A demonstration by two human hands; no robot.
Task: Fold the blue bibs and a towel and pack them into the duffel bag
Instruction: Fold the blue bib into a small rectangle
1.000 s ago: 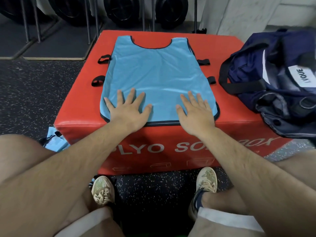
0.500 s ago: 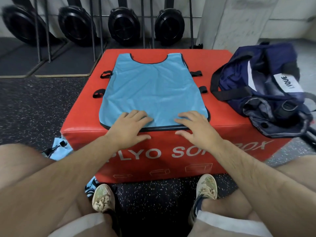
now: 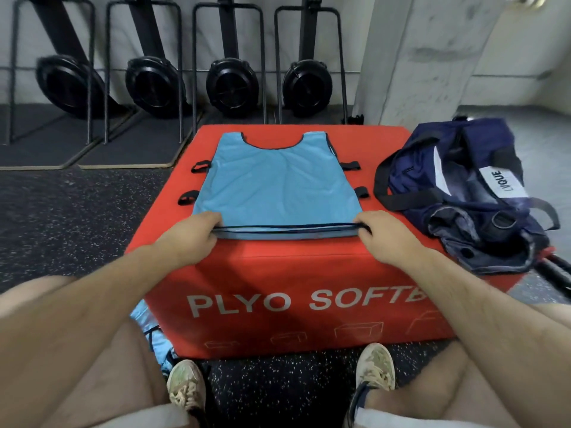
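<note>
A light blue bib with dark trim lies flat on the red plyo box, neck hole at the far end. My left hand pinches its near left corner and my right hand pinches its near right corner. The near hem is lifted a little off the box between them. The navy duffel bag sits open on the box's right side, its strap looped toward the bib. More light blue fabric lies on the floor by the box's left front corner.
Several black wheeled machines stand in racks against the far wall. A concrete pillar rises behind the bag. Speckled rubber floor surrounds the box, and my knees and shoes are close to its front.
My hands went from lying flat on the bib to curling at its near edge, then spread to the two near corners and lifted the hem. The camera tilted up.
</note>
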